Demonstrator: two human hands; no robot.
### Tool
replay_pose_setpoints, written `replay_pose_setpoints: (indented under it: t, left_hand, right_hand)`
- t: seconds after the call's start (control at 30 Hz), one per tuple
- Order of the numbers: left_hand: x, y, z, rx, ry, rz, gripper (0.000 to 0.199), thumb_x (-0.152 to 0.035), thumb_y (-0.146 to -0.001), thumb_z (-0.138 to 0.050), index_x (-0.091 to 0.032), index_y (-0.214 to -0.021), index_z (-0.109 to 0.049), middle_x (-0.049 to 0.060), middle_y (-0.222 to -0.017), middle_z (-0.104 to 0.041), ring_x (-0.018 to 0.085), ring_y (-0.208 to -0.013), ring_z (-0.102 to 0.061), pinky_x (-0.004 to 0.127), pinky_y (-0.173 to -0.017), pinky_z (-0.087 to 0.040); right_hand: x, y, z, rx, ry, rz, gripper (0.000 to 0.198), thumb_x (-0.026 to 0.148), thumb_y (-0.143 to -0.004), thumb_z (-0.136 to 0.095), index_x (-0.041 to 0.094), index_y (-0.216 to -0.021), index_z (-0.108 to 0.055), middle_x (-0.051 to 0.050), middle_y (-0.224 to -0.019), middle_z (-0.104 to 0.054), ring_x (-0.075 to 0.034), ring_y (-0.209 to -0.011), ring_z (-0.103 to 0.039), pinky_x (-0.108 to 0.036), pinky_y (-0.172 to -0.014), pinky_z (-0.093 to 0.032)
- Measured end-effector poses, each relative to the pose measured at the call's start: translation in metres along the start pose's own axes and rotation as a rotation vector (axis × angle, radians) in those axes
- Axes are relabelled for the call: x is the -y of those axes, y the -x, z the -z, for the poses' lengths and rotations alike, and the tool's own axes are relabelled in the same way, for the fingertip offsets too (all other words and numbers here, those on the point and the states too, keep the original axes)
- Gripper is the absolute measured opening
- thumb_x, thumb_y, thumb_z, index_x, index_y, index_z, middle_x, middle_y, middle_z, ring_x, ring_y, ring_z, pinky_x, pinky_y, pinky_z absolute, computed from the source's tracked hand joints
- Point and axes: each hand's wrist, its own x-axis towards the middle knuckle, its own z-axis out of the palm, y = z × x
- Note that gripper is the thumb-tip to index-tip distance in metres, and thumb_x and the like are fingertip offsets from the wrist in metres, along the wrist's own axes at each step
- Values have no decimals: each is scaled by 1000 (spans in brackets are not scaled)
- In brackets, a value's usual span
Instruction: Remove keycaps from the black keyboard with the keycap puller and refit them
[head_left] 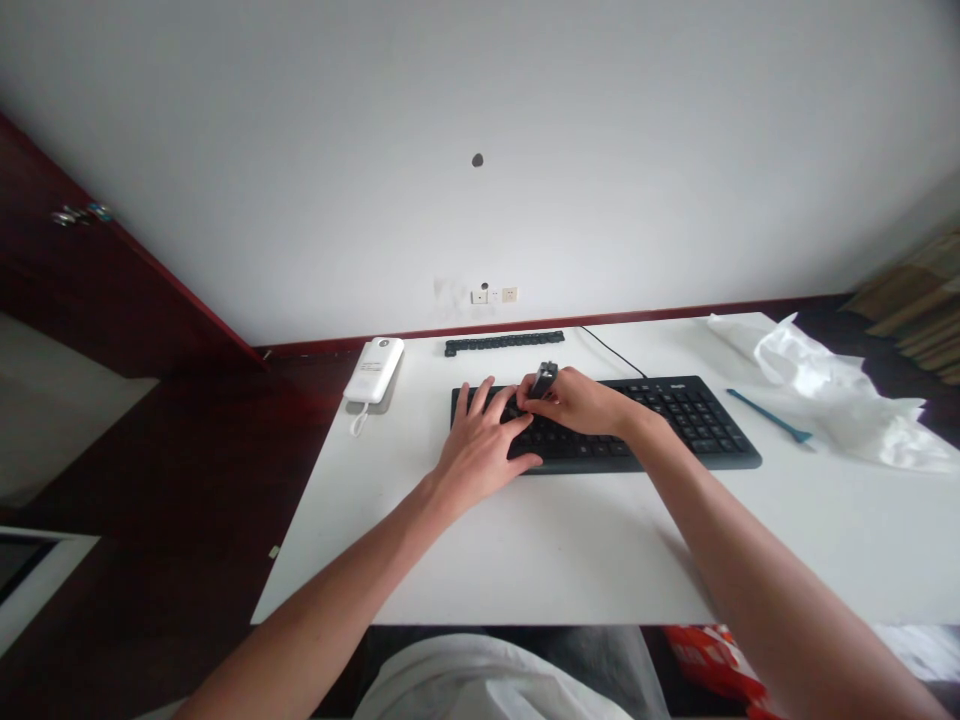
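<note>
White table (pixel 555 550) bears black keyboard (pixel 701 425). Left hand (pixel 480 440), spread wide, lies on keyboard's left part. Right hand (pixel 574 402) grips dark tool (pixel 545 378) there, lower end hidden. Blue stick (pixel 769 414) right of keyboard. Farther, row of small black pieces (pixel 504 343) near wall (pixel 337 200).

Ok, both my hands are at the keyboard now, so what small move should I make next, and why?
I'd probably shift the right hand slightly to check where the dark tool it holds meets the keyboard. The tool's lower end is hidden, and the left hand is spread over the keys close beside it.
</note>
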Motion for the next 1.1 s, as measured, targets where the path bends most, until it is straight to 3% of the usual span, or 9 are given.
replay_pose_setpoints:
  t: [0.13,0.23,0.5,0.77,1.1]
  left_hand:
    - [-2,1,-1,2,12,31,51,-54,-81,-79,-31,-126,-72,9,-153,-49,43,-148,-32,72,-122,-20]
    - [-1,1,-2,4,7,33,52,-55,-82,-79,-32,-127,-71,8,-153,-49,43,-148,-32,72,-122,-20]
    - [1,1,-5,-9,-3,32,53,-56,-81,-79,-31,-128,-72,9,-153,-50,43,-146,-34,71,-121,-22]
    - [0,1,-4,-10,-21,24,54,-57,-81,-78,-30,-128,-71,9,-153,-50,42,-147,-33,70,-122,-21]
    - [0,-1,-1,10,-23,41,61,-57,-80,-79,-29,-133,-68,9,-156,-47,40,-148,-32,67,-123,-22]
  right_hand:
    - [9,3,2,49,67,58,19,27,-97,-55,22,-93,-72,-4,-82,-74,-19,-71,-64,-30,-68,-43]
    - [6,4,3,36,56,52,19,29,-98,-55,22,-98,-72,-3,-79,-72,-19,-68,-62,-30,-66,-42]
    - [-22,-1,1,29,-229,80,20,37,-95,-61,20,-100,-70,-4,-92,-74,-20,-83,-66,-32,-78,-49]
    - [-24,4,7,76,-352,26,23,41,-92,-64,20,-100,-69,-5,-97,-73,-20,-85,-64,-34,-79,-52]
    - [-31,-1,5,-127,-334,53,18,36,-90,-64,19,-94,-70,-5,-87,-73,-21,-80,-67,-33,-74,-54]
